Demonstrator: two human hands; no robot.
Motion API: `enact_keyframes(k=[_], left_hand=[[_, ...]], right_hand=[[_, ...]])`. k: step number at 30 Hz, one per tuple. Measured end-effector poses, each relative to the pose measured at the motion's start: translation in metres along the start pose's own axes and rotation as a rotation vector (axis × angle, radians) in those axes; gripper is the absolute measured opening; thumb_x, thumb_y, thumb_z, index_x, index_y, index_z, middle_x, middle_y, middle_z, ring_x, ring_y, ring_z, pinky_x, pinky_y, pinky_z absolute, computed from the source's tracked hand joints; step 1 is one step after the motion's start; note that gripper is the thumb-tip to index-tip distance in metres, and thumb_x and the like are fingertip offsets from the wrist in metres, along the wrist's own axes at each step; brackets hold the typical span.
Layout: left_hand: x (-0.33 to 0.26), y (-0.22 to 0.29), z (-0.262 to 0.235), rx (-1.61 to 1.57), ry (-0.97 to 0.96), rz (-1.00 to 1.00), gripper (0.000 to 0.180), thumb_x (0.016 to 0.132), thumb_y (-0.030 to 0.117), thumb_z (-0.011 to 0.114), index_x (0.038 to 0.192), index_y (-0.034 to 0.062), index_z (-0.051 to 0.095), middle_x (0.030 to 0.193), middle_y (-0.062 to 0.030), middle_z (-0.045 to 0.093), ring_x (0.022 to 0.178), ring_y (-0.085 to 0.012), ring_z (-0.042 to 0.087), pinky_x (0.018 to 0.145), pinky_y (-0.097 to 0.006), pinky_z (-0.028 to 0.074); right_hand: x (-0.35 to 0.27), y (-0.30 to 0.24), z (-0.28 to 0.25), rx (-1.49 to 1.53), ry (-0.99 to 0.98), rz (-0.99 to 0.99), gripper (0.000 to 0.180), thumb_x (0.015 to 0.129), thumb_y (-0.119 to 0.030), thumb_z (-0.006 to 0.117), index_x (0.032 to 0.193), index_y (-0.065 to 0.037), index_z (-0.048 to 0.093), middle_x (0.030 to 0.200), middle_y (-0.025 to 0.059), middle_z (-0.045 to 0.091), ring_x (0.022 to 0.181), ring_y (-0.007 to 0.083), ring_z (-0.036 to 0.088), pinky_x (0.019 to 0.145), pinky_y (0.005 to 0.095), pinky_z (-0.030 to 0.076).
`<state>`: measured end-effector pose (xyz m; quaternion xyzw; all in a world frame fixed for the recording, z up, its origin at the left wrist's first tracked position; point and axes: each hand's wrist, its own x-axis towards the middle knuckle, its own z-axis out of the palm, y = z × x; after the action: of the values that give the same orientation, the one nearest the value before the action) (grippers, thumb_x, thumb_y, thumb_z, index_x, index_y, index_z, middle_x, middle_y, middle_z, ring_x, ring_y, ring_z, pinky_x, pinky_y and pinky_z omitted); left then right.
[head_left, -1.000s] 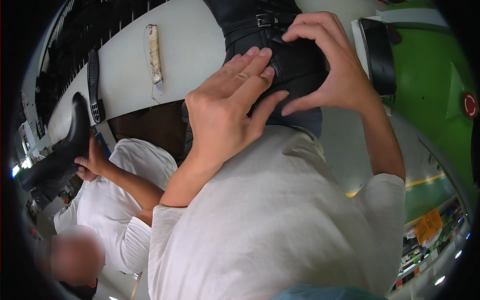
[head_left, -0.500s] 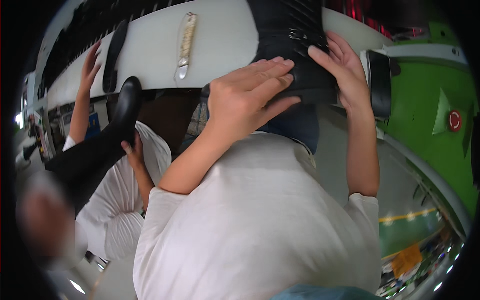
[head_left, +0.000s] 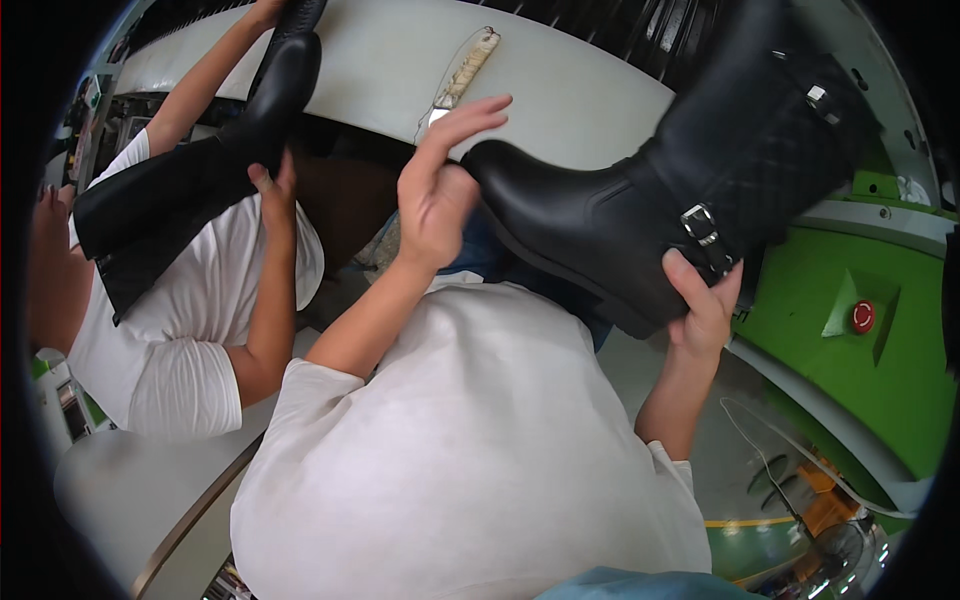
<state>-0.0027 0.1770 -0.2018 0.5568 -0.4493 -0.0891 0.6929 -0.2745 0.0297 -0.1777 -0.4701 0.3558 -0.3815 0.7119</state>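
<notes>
A black boot (head_left: pixel 590 200) with quilted shaft and silver buckles lies tilted in front of me, its toe to the left and its shaft rising to the upper right. My right hand (head_left: pixel 705 300) grips it at the back of the ankle, thumb below the lower buckle. Beside the toe, my left hand (head_left: pixel 438 195) is raised with its fingers stretched out; whether it touches the toe cannot be told. Beyond that hand, a knife (head_left: pixel 466 75) with a wrapped, pale handle rests on the white table, its blade partly behind my fingers.
To my left, a co-worker in a white shirt (head_left: pixel 265 270) holds another black boot (head_left: pixel 225 165) and reaches to a black sole (head_left: pixel 298 18). The white table (head_left: pixel 570 60) runs along the far side. At right stands a green machine (head_left: pixel 800 350) with a red stop button (head_left: pixel 863 317).
The boot has swung from upright on the table edge to tilted, toe leftward. My left hand has come off it, fingers raised; my right hand has moved lower. The co-worker's far hand reached the sole.
</notes>
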Motion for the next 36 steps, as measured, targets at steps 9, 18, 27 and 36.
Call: enact_keyframes(k=[9, 18, 27, 36], left_hand=[[0.054, -0.017, 0.043, -0.176, 0.113, -0.141, 0.040, 0.116, 0.016, 0.070, 0.085, -0.0053, 0.083, 0.097, -0.0114, 0.078, 0.106, -0.0239, 0.074, 0.101, -0.037, 0.055], [0.066, -0.081, 0.082, 0.072, 0.056, 0.014, 0.040, 0.114, 0.024, 0.069, 0.146, 0.0000, 0.065, 0.150, -0.0212, 0.065, 0.143, -0.0351, 0.060, 0.126, -0.046, 0.043], [0.062, -0.032, 0.071, 0.036, 0.041, 0.016, 0.053, 0.101, 0.035, 0.078, 0.144, 0.0074, 0.062, 0.167, -0.0231, 0.052, 0.156, -0.0380, 0.047, 0.133, -0.051, 0.030], [0.152, 0.032, 0.047, -0.277, -0.137, 0.382, 0.105, 0.106, 0.065, 0.073, 0.182, 0.0090, 0.027, 0.189, -0.0247, 0.019, 0.176, -0.0441, 0.023, 0.137, -0.057, 0.028]], right_hand=[[-0.009, -0.019, 0.021, -0.076, -0.007, -0.188, 0.051, 0.081, 0.008, 0.098, 0.126, -0.004, 0.076, 0.115, 0.0012, 0.077, 0.101, 0.0120, 0.073, 0.095, 0.0296, 0.060], [0.021, 0.008, 0.031, 0.111, 0.224, -0.230, 0.056, 0.089, 0.007, 0.094, 0.141, -0.001, 0.073, 0.130, 0.0079, 0.079, 0.115, 0.0189, 0.077, 0.105, 0.0360, 0.061], [0.000, 0.028, 0.037, 0.282, 0.097, -0.099, 0.065, 0.095, 0.007, 0.086, 0.155, -0.001, 0.064, 0.143, 0.0105, 0.074, 0.125, 0.0219, 0.076, 0.111, 0.0393, 0.062], [0.020, -0.014, 0.065, 0.397, -0.089, -0.339, 0.054, 0.112, -0.015, 0.068, 0.163, 0.000, 0.058, 0.156, 0.0174, 0.070, 0.140, 0.0325, 0.071, 0.121, 0.0535, 0.059]])
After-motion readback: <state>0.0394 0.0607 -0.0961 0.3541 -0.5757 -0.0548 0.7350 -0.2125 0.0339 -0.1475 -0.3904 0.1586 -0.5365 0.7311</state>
